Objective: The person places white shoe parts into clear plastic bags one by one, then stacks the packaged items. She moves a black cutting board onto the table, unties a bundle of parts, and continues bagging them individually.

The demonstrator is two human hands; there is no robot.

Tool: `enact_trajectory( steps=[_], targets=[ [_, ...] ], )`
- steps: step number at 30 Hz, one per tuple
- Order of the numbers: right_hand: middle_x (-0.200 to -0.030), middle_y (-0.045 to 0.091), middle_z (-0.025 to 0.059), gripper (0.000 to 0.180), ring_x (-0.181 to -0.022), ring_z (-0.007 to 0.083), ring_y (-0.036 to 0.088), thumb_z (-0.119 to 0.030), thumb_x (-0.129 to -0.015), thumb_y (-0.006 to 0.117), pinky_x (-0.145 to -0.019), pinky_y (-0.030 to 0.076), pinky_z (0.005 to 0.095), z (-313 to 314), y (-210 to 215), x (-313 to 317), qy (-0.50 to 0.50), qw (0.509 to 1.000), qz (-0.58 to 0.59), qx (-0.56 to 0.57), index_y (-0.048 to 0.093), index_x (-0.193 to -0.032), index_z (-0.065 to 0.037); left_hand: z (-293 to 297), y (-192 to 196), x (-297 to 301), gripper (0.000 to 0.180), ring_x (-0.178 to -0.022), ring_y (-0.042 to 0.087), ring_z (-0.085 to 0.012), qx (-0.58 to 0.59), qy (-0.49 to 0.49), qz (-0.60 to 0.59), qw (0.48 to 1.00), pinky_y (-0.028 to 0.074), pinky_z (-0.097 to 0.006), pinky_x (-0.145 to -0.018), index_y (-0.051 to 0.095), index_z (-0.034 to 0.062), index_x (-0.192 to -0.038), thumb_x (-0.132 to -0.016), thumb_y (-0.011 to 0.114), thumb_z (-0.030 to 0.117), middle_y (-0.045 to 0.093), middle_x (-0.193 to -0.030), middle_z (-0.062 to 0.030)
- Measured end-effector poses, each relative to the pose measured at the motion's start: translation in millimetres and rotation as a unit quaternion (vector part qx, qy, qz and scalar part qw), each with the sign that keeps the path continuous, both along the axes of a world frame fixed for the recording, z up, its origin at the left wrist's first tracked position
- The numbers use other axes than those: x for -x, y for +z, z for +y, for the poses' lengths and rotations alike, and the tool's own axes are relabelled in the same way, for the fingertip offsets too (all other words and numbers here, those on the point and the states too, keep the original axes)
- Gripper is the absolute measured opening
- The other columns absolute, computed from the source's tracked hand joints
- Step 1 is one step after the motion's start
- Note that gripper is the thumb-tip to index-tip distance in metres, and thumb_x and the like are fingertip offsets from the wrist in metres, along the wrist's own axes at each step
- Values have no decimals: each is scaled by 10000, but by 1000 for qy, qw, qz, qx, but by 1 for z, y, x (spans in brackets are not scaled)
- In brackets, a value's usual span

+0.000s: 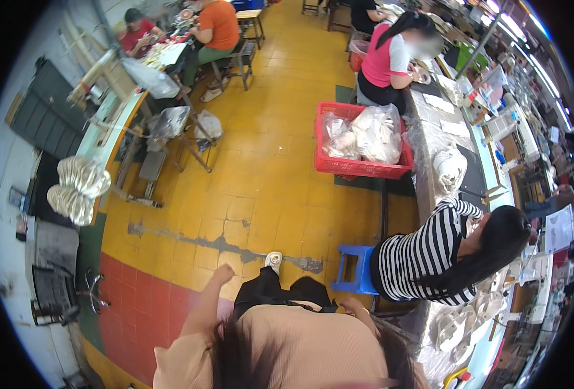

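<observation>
My left hand [223,273] hangs out in front of my left side, above the floor. Its fingers are curled into a loose fist, and nothing shows in it. Close to my right hip is my right hand [350,304], small and partly turned away; how its fingers are set is unclear. The blue plastic stool [354,269] is the nearest thing to it, with a person in a striped top [423,256] sitting there. A white shoe [274,260] on my foot stands forward on the yellow tiled floor [261,168].
Ahead to the right, a red crate [364,167] holds plastic-bagged white pieces. A long workbench [423,168] with sewing machines and sandals runs along the right, where people sit. At left are a table [115,139], stacked pale shoe-shaped pieces [79,188] and a black chair [50,295].
</observation>
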State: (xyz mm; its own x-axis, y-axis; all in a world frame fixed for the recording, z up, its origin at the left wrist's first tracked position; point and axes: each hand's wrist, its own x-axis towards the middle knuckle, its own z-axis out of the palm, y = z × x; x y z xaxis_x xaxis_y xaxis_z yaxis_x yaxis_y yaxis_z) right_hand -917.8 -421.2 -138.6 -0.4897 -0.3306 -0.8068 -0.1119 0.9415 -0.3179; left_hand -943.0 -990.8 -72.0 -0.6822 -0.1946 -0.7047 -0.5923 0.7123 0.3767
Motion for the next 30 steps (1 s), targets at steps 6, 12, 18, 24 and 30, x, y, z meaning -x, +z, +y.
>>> enact_trajectory(
  steps=[6,12,18,24,30],
  targets=[
    [-1028,699,181,409,-952,288,666,-295,-868,622,-838,513,384,-35,39,43,-501,857,96,66,664,-1152,-4,-12,31,242,379,-1061,638,-393,72,-105,48,991,499,-452,-919,623,22,-1137,-849,564,261,673,-1117,-238],
    [-1167,676,206,480,-1108,360,633,-341,-860,629,-956,484,409,-69,91,147,-524,839,55,133,640,-1203,-4,100,-15,413,357,-940,664,-327,-101,-199,166,961,518,-409,-853,612,16,-1123,-857,610,255,693,-1039,-192],
    [-1124,677,209,421,-1070,367,634,-323,-862,639,-935,491,430,-37,125,297,-479,849,165,150,647,-1180,-47,235,-40,491,276,-839,654,-301,-114,-354,-60,926,522,-398,-781,680,-4,-998,-839,669,221,701,-916,-161],
    [-1150,635,184,391,-1078,350,612,-265,-927,613,-937,490,398,2,207,400,-488,802,288,186,594,-1257,-56,345,-20,593,178,-839,679,-264,-116,-368,-34,922,519,-389,-755,707,20,-939,-850,622,149,717,-891,-157],
    [-1239,650,137,413,-1120,245,627,-281,-953,614,-934,493,354,80,247,437,-701,651,107,272,583,-1299,-58,556,14,692,200,-896,666,-258,-293,-372,135,870,503,-343,-832,664,-1,-1024,-913,584,146,701,-932,-161]
  ],
)
